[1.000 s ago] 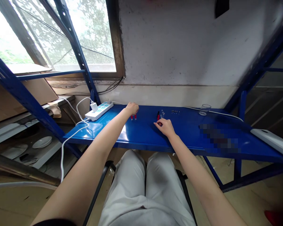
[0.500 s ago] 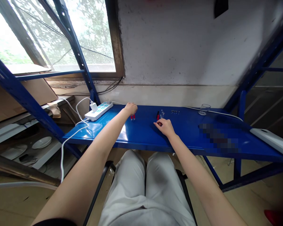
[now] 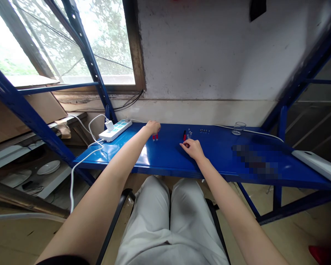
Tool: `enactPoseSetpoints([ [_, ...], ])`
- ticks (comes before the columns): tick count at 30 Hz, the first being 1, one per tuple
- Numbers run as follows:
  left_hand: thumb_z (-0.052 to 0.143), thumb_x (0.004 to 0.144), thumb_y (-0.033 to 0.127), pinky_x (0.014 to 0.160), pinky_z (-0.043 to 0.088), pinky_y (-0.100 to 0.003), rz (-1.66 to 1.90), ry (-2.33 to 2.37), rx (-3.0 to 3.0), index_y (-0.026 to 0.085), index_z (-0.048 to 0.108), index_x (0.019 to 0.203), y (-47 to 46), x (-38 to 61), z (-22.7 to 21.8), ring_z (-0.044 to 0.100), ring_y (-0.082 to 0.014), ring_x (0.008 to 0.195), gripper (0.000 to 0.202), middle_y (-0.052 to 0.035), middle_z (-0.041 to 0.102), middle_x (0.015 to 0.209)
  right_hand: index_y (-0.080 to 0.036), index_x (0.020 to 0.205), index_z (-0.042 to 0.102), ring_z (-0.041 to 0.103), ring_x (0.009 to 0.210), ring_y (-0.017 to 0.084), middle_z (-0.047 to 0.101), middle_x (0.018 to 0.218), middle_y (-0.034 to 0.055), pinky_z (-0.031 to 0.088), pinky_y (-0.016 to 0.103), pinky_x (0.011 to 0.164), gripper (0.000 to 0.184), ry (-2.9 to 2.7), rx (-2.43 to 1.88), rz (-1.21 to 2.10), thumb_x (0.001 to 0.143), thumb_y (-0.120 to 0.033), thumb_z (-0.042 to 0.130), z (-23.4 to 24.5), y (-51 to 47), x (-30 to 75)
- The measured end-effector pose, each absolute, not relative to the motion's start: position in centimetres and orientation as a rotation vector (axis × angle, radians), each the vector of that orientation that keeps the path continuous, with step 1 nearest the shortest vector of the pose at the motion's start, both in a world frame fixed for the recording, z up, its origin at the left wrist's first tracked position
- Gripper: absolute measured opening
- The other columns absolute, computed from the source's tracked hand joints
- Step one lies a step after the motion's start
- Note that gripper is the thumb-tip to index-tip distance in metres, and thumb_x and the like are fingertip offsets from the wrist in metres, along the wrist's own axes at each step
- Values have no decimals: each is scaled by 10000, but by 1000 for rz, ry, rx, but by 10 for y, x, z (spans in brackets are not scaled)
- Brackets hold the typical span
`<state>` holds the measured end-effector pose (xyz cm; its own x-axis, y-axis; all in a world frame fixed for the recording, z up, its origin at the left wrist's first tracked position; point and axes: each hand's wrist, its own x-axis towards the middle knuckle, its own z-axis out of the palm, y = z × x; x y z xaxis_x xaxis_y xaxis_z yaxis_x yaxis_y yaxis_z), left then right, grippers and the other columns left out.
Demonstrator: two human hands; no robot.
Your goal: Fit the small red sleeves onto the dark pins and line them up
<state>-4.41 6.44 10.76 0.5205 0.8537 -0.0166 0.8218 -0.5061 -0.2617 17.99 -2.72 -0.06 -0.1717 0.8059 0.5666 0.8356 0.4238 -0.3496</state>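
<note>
Curled downward over the back left of the blue table (image 3: 165, 156), my left hand (image 3: 153, 127) is closed, and its fingertips are mostly hidden. Right below it are two slim red pieces with pale tips (image 3: 155, 137); whether my fingers touch them I cannot tell. My right hand (image 3: 193, 149) rests nearer the front edge with thumb and fingers pinched together. Anything in that pinch is too small to name. Just beyond it lie a red and black pen-like piece (image 3: 184, 135) and several small clear pieces (image 3: 189, 133).
Several tiny metallic bits (image 3: 205, 131) stand in a row farther back. A clear glass (image 3: 238, 128) is at the back right, near a white cable. A white power strip (image 3: 116, 130) with a plug sits on the left. Blue posts frame both sides; a white object (image 3: 318, 165) lies far right.
</note>
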Motion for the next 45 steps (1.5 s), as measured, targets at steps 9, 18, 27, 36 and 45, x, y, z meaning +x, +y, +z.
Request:
enactPoseSetpoints([
  [9,599,749,277,862,382,-293,197,-1295,-2538,175,586,1106,55,-32,119,507,-232,1083,371,-114,584,1166,-186,651,581,502,582,144,586,648,44,317,284,626,426,-1941,-1386,-80,857,-513,402,1,-28,180],
  [18,400,860,295,907,362,-373,-271,-1116,-2718,200,155,1423,27,5,67,428,-270,1177,622,-135,348,1407,-173,736,597,547,711,202,596,742,91,338,304,615,349,-1558,-1589,-177,868,-383,351,2,-31,192],
  [27,241,903,320,907,370,-466,-505,-1419,-2711,224,32,1443,12,44,17,381,-302,1209,586,-127,262,1455,-178,916,638,519,985,295,618,1045,135,370,440,790,262,-1541,-1751,-91,794,-262,423,-9,-23,196],
  [36,349,870,164,884,398,-382,-591,-1412,-2630,205,479,1250,14,58,16,486,-240,1094,404,-114,536,1216,-199,926,658,507,1013,301,612,1084,127,367,466,808,249,-1656,-1803,-65,776,-250,467,-16,-16,197],
  [45,381,881,197,800,438,-332,-766,-1429,-2629,174,608,962,4,46,14,565,-205,935,242,-80,641,985,-235,1071,631,468,1111,306,563,1206,111,323,514,883,320,-1787,-1842,20,824,-330,450,-22,-12,197],
])
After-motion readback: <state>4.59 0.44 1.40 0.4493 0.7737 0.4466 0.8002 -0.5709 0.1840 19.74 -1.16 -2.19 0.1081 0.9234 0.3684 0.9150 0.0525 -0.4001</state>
